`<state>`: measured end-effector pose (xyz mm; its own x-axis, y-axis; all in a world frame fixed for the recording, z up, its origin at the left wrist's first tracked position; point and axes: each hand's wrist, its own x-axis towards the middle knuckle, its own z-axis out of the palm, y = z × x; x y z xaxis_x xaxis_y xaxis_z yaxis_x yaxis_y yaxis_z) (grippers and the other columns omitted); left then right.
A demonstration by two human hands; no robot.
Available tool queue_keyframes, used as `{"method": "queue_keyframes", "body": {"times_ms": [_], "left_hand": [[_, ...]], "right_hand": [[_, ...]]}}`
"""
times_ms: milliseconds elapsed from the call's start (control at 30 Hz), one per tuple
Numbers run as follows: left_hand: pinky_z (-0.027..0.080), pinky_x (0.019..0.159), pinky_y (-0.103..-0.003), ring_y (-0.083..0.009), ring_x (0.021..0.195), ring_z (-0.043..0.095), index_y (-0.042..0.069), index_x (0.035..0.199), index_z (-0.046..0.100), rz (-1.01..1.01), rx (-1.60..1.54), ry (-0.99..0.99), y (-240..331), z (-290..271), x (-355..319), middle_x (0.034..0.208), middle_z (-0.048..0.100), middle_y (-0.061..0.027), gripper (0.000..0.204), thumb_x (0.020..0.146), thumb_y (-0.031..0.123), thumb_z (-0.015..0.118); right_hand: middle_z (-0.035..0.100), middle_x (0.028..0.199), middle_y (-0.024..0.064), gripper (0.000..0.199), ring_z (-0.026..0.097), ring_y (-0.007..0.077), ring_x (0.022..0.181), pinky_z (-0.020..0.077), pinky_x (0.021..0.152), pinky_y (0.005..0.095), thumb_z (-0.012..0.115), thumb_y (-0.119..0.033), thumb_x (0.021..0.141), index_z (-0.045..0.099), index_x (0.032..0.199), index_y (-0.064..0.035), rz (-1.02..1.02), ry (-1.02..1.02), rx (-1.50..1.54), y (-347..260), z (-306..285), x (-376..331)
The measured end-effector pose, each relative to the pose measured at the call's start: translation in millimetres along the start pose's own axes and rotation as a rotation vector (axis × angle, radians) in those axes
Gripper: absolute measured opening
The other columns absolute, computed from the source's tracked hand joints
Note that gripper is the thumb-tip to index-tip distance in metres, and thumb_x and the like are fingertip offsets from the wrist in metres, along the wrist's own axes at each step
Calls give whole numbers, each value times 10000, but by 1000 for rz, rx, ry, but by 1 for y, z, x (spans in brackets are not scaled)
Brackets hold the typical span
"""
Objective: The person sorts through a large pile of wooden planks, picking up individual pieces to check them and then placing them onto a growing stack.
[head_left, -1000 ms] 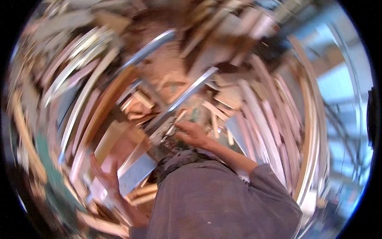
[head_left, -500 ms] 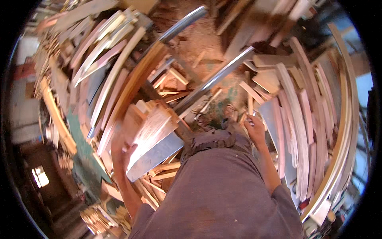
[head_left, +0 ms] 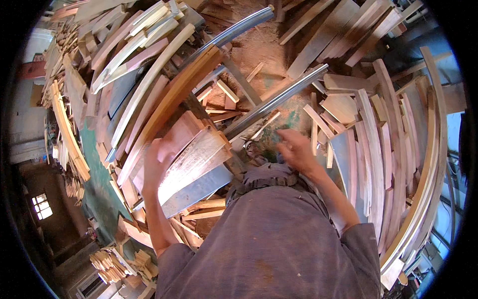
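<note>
My left hand (head_left: 157, 155) is beside a stack of wide boards, with its thumb apart from the fingers; whether it touches them is hard to see. The nearest are a pinkish board (head_left: 183, 133) and a pale, brightly lit board (head_left: 199, 153), both lying on a grey metal surface (head_left: 196, 190). In front of my waist is my right hand (head_left: 295, 148), its fingers loosely bent and apart. Nothing shows in it, though motion blurs the hand. Past it, a shiny metal rail (head_left: 279, 102) runs diagonally.
A brown-orange timber beam (head_left: 179, 94) and a second metal rail (head_left: 234, 29) stretch away on the left. Long planks (head_left: 391, 129) are stacked at the right. Wood offcuts (head_left: 204, 212) lie below the metal surface, and sawdust (head_left: 254, 47) covers the floor ahead.
My right hand has moved left, to the front of my waist, and its fingers have loosened. My left hand has stayed near the boards. The view has shifted slightly.
</note>
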<state>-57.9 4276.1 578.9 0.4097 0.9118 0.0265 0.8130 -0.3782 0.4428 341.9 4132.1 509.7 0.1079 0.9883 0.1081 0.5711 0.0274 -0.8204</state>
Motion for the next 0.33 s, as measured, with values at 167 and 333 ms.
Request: {"method": "queue_keyframes", "body": {"times_ms": [167,333], "left_hand": [[419,959,-333,-299,1045,608,-37,1190,583,-315,-174,-241,-26,-7,43,1097,660,-164,432,959,321,512],[294,1095,-316,-250,1283,450,-16,1365,463,-244,-373,-404,-127,25,55,1361,509,-162,502,1021,340,377]], "right_hand": [[534,1263,184,485,542,323,1144,460,954,437,646,-132,786,534,1254,-76,-634,-103,-186,-78,59,48],[304,1489,213,490,319,347,1370,217,1155,520,492,-180,875,427,1355,-104,-1113,-77,-122,-105,174,48]]}}
